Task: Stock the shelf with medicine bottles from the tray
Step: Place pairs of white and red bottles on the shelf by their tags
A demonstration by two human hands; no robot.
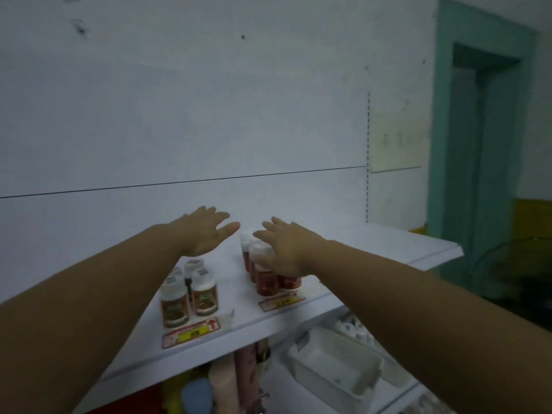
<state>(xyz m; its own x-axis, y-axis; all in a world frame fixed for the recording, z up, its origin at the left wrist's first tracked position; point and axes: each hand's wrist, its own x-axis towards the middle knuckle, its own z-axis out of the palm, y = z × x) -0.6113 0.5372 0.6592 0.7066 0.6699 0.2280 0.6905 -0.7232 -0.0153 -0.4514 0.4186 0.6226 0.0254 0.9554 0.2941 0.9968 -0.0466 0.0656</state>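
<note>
A white shelf (373,243) holds two groups of medicine bottles. On the left stand white-capped bottles with green and brown labels (191,289). To their right stand white-capped bottles with red labels (264,274). My left hand (206,231) hovers flat over the shelf, fingers spread, holding nothing, behind the left group. My right hand (286,249) is spread over the tops of the red-labelled bottles; its palm hides part of that group, and I cannot tell whether it touches them. A white tray (334,369) sits on the lower shelf at the right.
Price tags (191,334) are fixed along the shelf's front edge. Below the shelf are coloured packages (209,386) and small white bottles (355,328). A teal door frame (442,144) stands at the right. The white back wall rises behind the shelf.
</note>
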